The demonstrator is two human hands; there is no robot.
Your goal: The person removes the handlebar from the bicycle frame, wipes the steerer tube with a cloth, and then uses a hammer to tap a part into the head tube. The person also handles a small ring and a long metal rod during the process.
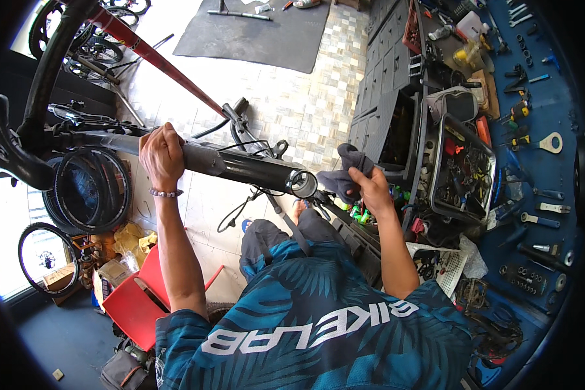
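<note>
A black bicycle frame tube (pixel 240 164) runs across the middle of the view, its open round end (pixel 303 184) pointing right. My left hand (pixel 161 156) is wrapped around the tube near its middle, a bead bracelet on the wrist. My right hand (pixel 369 187) holds a dark grey rag (pixel 350 170) just right of the tube's open end, close to it but not clearly touching. Black cables (pixel 247 195) hang from the tube.
A red frame tube (pixel 156 60) slants at upper left. Bicycle wheels (pixel 88 188) stand at left, a red plastic chair (pixel 136 302) below. A workbench with a parts tray (pixel 465 172) and a blue tool board (pixel 546 143) fill the right. A black mat (pixel 260 32) lies on the tiled floor.
</note>
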